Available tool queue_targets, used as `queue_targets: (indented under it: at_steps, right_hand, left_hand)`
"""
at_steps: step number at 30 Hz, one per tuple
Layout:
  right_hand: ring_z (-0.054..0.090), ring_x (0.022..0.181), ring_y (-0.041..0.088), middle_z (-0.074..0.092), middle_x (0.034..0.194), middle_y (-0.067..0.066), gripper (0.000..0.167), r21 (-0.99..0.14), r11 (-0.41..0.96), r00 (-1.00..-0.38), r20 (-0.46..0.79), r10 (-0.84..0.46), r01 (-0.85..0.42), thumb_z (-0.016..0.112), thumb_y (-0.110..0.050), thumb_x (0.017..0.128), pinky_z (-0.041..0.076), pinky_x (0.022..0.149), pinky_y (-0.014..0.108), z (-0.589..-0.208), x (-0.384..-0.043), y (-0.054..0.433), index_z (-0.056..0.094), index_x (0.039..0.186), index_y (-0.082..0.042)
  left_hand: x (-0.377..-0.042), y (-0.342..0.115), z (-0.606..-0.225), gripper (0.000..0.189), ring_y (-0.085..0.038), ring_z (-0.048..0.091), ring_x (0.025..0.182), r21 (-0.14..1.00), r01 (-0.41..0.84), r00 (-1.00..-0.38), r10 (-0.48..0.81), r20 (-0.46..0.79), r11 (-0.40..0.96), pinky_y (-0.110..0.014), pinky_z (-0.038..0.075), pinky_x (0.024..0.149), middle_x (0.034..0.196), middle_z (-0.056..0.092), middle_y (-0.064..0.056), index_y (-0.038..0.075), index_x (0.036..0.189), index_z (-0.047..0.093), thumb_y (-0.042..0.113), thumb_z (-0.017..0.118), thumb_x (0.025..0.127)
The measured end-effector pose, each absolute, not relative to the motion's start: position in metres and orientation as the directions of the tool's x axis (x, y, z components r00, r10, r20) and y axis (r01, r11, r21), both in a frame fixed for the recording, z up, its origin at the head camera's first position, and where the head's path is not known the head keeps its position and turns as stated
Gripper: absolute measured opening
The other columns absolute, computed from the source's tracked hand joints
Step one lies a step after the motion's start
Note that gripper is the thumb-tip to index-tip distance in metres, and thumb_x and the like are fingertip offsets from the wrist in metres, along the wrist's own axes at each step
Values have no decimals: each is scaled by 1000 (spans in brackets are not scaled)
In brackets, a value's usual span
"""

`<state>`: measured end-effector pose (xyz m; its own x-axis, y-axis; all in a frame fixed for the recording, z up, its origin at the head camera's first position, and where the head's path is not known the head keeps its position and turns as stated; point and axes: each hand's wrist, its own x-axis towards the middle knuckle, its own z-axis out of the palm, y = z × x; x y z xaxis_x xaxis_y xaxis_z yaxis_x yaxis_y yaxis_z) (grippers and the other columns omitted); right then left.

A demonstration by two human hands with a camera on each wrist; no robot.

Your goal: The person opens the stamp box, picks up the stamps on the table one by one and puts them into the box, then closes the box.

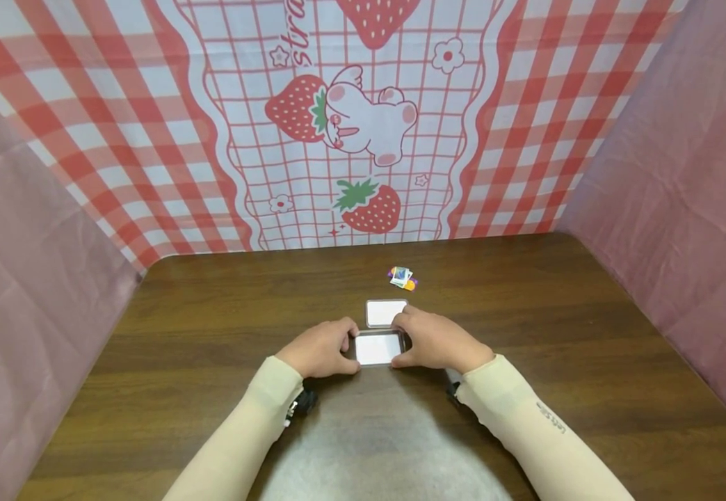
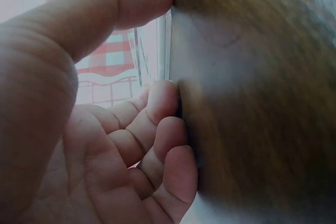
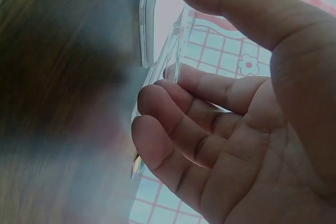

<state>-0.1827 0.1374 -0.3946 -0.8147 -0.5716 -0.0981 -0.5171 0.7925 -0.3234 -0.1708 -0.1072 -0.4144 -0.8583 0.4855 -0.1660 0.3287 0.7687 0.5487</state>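
Note:
A small rectangular clear plastic case [image 1: 378, 349] with a white face lies between my two hands on the brown wooden table. My left hand [image 1: 322, 349] grips its left end, thumb at the near corner and index finger at the far one; the other fingers curl against the tabletop in the left wrist view. At the opposite end my right hand [image 1: 437, 341] holds the case the same way, thumb near and fingers far. Just behind lies a second white rectangular piece [image 1: 384, 313] with a clear rim, its right corner partly covered by my right fingers.
Beyond both pieces, a little pile of colourful cards or stickers [image 1: 402, 277] lies on the table [image 1: 244, 292]. A strawberry-print cloth [image 1: 363, 139] hangs behind the back edge, and pink cloth [image 1: 670, 181] hangs at either side.

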Motion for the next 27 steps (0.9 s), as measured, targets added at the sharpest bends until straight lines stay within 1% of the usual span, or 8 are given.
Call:
queue_targets:
  at_steps: [9, 21, 27]
  right_hand:
    - [57, 80, 10, 62, 105, 1, 49, -352, 789, -818, -101, -567, -503, 90, -34, 80, 51, 72, 33, -392, -182, 138, 68, 114, -7]
    - [54, 75, 9, 59, 94, -4, 43, -316, 791, -811, -98, -577, -524, 89, -40, 79, 48, 67, 33, -396, -184, 140, 67, 105, -13]
    - [54, 76, 9, 61, 95, -5, 45, -317, 783, -806, -86, -585, -535, 89, -42, 80, 48, 68, 33, -394, -185, 142, 67, 108, -15]
  left_hand:
    - [-171, -108, -415, 50, -15, 55, 82, 558, 322, -858, 485, -170, 765, -36, 48, 78, 94, 59, 1, 9, 124, 58, 29, 82, 84]
    - [-172, -108, -416, 50, -16, 55, 83, 564, 329, -854, 493, -164, 758, -36, 47, 79, 95, 59, 0, 10, 125, 58, 30, 83, 86]
    - [-172, -109, -414, 49, -16, 55, 82, 567, 331, -854, 495, -160, 754, -36, 47, 78, 94, 58, 0, 11, 124, 58, 29, 82, 86]
